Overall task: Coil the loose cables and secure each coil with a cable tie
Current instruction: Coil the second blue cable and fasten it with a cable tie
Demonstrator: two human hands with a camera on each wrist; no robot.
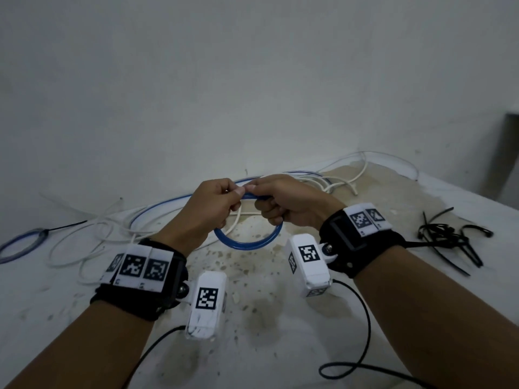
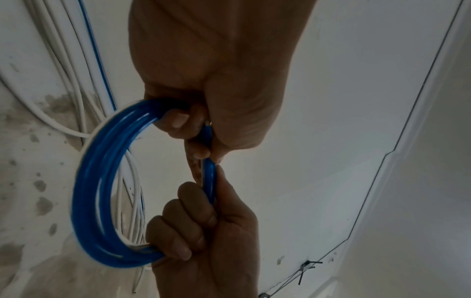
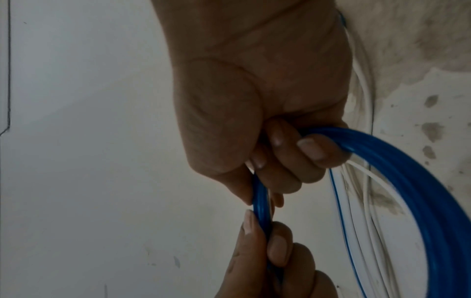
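A blue cable coil [image 1: 247, 244] of several turns hangs upright between my two hands above the table. My left hand [image 1: 230, 197] grips its top left, fingers curled round the bundle and thumb pinching the strands. My right hand [image 1: 264, 200] grips the top right the same way, thumb tips almost touching. In the left wrist view the blue coil [image 2: 94, 191] curves left from my left hand [image 2: 198, 129] down to my right hand [image 2: 203, 221]. In the right wrist view the coil [image 3: 433, 201] sweeps right from my right hand [image 3: 275, 161]. No tie shows on this coil.
Loose white cables [image 1: 92, 242] and a thin blue cable [image 1: 168, 203] sprawl over the stained white table [image 1: 252, 318] behind my hands. A pale blue coil with a black tie [image 1: 19, 245] lies far left. A pile of black cable ties [image 1: 449, 237] lies on the right.
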